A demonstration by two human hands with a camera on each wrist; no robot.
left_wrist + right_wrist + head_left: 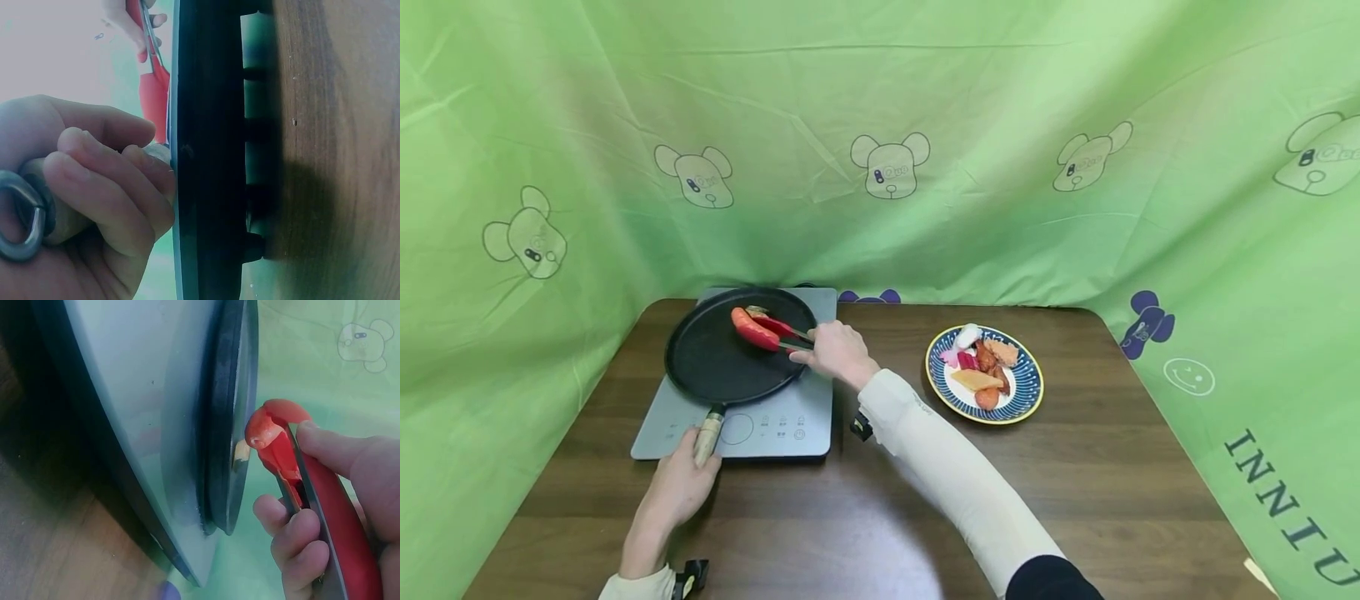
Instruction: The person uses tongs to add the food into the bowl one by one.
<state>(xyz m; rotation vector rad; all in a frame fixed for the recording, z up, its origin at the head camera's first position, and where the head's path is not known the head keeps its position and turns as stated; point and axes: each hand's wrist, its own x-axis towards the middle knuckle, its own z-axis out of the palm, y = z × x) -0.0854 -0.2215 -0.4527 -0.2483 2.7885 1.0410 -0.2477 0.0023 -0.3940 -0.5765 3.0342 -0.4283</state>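
Note:
My left hand (679,486) grips the pale handle (708,438) of a round black frying pan (706,358); the left wrist view shows fingers wrapped round it, with a metal ring (39,231) at its end. With my right hand (837,348) I hold red-and-metal tongs (340,534) over the pan's right part. A reddish sausage (745,323) is between the tongs' red tips, above the pan in the right wrist view. Beside it, a small tan-brown piece of food (757,311) lies in the pan, partly hidden by the tongs.
The pan stands on a grey induction cooker (814,417) at the table's left. To the right, a blue-patterned plate (942,392) holds several pieces of food. A green printed cloth (985,242) hangs behind and at both sides of the wooden table (1120,475).

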